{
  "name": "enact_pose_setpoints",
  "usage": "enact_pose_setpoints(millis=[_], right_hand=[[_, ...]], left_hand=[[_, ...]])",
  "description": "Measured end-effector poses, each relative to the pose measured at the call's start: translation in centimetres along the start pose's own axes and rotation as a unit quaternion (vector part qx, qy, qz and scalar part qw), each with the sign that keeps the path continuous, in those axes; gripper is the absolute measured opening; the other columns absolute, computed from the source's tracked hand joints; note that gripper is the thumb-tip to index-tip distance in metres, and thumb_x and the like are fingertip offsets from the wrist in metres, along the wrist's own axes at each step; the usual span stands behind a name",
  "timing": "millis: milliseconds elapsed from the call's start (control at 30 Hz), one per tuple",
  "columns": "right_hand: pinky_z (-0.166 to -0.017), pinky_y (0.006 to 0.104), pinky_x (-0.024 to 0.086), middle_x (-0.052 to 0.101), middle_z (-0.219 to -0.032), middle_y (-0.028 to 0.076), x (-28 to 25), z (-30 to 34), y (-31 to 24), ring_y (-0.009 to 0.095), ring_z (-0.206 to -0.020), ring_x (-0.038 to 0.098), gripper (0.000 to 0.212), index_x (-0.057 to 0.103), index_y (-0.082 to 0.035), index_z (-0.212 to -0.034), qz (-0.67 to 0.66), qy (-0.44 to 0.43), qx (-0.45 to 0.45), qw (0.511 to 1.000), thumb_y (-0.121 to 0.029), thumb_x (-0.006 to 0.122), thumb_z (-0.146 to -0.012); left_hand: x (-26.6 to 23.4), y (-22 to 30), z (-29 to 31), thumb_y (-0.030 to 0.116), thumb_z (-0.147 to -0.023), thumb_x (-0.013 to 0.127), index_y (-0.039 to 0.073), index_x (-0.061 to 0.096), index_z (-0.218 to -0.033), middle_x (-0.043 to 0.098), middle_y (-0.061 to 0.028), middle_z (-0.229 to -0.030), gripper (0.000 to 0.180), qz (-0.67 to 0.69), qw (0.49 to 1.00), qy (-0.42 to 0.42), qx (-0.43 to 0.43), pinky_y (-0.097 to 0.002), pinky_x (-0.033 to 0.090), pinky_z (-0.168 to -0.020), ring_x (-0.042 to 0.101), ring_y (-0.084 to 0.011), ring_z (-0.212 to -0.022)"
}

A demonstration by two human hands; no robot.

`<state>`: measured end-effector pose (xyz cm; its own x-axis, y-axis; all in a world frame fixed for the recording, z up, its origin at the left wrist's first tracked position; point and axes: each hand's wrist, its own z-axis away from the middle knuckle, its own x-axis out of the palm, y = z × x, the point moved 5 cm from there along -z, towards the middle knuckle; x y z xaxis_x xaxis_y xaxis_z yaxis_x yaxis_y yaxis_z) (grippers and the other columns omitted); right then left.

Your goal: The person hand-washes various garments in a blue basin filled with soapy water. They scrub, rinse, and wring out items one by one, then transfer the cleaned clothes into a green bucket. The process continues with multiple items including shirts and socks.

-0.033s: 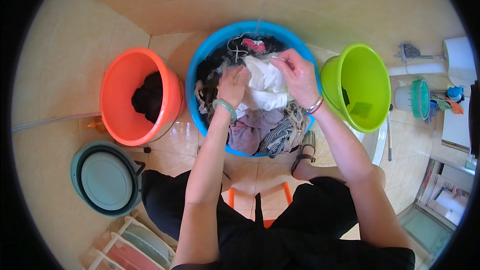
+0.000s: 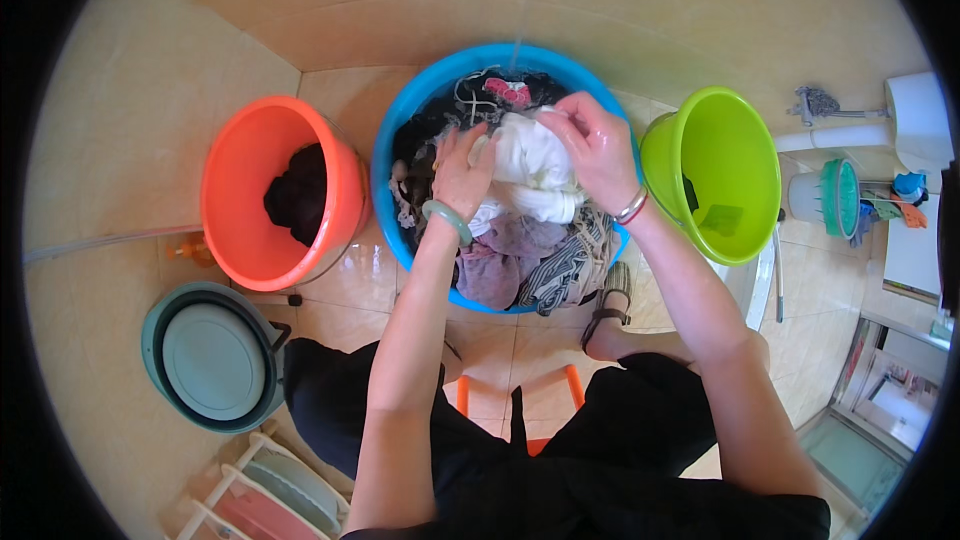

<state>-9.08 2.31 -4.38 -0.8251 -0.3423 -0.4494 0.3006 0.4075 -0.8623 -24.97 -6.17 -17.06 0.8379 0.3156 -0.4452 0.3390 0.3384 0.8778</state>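
Note:
A big blue basin holds soaking laundry and water. On top of the pile lies a wet white cloth, bunched up, its exact kind unclear. My right hand pinches the cloth's upper right edge between thumb and fingers. At the cloth's left side is my left hand, its fingers stretched and apart. Below the cloth are greyish-purple laundry and a striped dark-and-light piece reaching over the near rim. Dark laundry and a pink-and-white piece sit at the far side of the basin.
An orange bucket with dark cloth inside stands to the left, a lime-green bucket to the right. A grey-green collapsible basin lies near my left knee, beside a white rack. A thin water stream falls at the basin's far edge.
The white cloth is more bunched and folded, with its lower edge now rolled. My hands have shifted only slightly; the right one sits a little farther up.

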Motion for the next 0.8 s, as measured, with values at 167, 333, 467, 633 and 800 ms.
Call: enact_pose_setpoints(millis=[167, 333, 467, 633, 800], right_hand=[[-0.062, 0.0229, 0.047, 0.067, -0.076, 0.004, -1.5, -2.7, -4.0, 0.007, -0.072, 0.060, 0.017, 0.063, 0.002, -0.087, -0.153, -0.038, 0.031, 0.987, -0.015, 0.067, -0.090], [-0.076, 0.0251, 0.050, 0.067, -0.092, 0.006, -2.9, -3.8, -6.0, 0.010, -0.088, 0.061, 0.033, 0.062, -0.002, -0.100, -0.143, -0.066, -0.021, 0.987, -0.025, 0.077, -0.081], [-0.083, 0.0266, 0.048, 0.065, -0.094, 0.008, -2.7, -2.0, -1.6, 0.015, -0.099, 0.058, 0.041, 0.061, -0.002, -0.112, 0.305, -0.209, -0.037, 0.928, -0.027, 0.073, -0.082], [-0.076, 0.0312, 0.048, 0.065, -0.089, 0.012, -5.0, -2.3, 5.0, 0.018, -0.082, 0.060, 0.033, 0.058, 0.000, -0.108, 0.023, -0.058, 0.095, 0.994, -0.024, 0.061, -0.087], [-0.064, 0.0288, 0.043, 0.059, -0.082, 0.003, -5.3, -3.2, 2.0, 0.011, -0.072, 0.052, 0.020, 0.056, 0.000, -0.099, -0.315, 0.040, 0.153, 0.936, -0.018, 0.052, -0.092]], left_hand=[[-2.9, 14.4, 3.1, 0.029, -0.080, 0.076, 0.006, 0.063, -0.121, 0.061, -0.0157, -0.121, 0.049, 0.185, 0.961, -0.183, 0.092, -0.0308, 0.048, -0.086, 0.061, -0.0181, -0.100], [-7.1, 15.0, 0.7, 0.022, -0.082, 0.076, 0.001, 0.071, -0.091, 0.066, -0.0021, -0.086, 0.024, 0.227, 0.969, -0.054, 0.077, -0.0282, 0.048, -0.068, 0.059, -0.0113, -0.077], [-8.9, 19.7, 0.9, 0.018, -0.084, 0.074, 0.001, 0.068, -0.100, 0.065, 0.0008, -0.088, 0.025, 0.198, 0.951, 0.036, 0.235, -0.0237, 0.047, -0.072, 0.058, -0.0074, -0.080], [-10.7, 20.2, 0.9, 0.017, -0.086, 0.073, 0.001, 0.065, -0.102, 0.064, -0.0010, -0.095, 0.024, 0.285, 0.950, -0.018, 0.129, -0.0236, 0.047, -0.076, 0.057, -0.0069, -0.085], [-10.4, 13.5, -0.5, 0.022, -0.087, 0.072, -0.001, 0.062, -0.103, 0.065, -0.0015, -0.094, 0.029, 0.272, 0.958, 0.042, 0.079, -0.0225, 0.046, -0.076, 0.057, -0.0072, -0.086]])
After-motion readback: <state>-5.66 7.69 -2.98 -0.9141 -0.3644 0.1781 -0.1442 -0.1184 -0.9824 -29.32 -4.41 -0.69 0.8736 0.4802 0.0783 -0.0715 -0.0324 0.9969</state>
